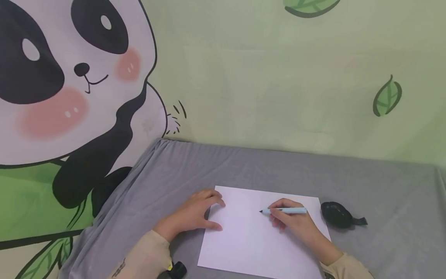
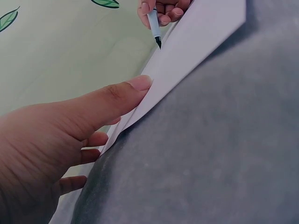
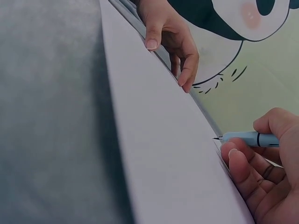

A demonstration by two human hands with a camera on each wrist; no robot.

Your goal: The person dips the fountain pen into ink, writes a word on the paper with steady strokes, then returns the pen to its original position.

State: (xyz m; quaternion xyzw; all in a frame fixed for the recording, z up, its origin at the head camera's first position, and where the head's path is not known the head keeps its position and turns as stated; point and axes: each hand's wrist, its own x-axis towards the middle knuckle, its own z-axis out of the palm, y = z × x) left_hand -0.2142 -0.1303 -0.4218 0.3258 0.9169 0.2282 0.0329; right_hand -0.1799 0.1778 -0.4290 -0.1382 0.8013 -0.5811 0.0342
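Note:
A white sheet of paper point(image 1: 240, 248) lies on the grey cloth. At its left edge rests my left hand point(image 1: 196, 211), thumb and fingers spread, with the thumb point(image 2: 126, 93) touching the paper near the edge in the left wrist view. My right hand point(image 1: 292, 217) pinches a light blue pen point(image 1: 292, 210) between thumb and fingers over the sheet's upper right part. The pen's dark pointed tip point(image 3: 217, 138) points left, close over the paper. No marks show on the sheet.
A black, glossy oval object point(image 1: 337, 215) with a narrow neck lies just right of the paper. Grey cloth point(image 1: 393, 248) covers the table. Behind it stands a green wall point(image 1: 265, 97) with painted leaves and a panda. A small black object point(image 1: 178, 270) sits beside the left sleeve.

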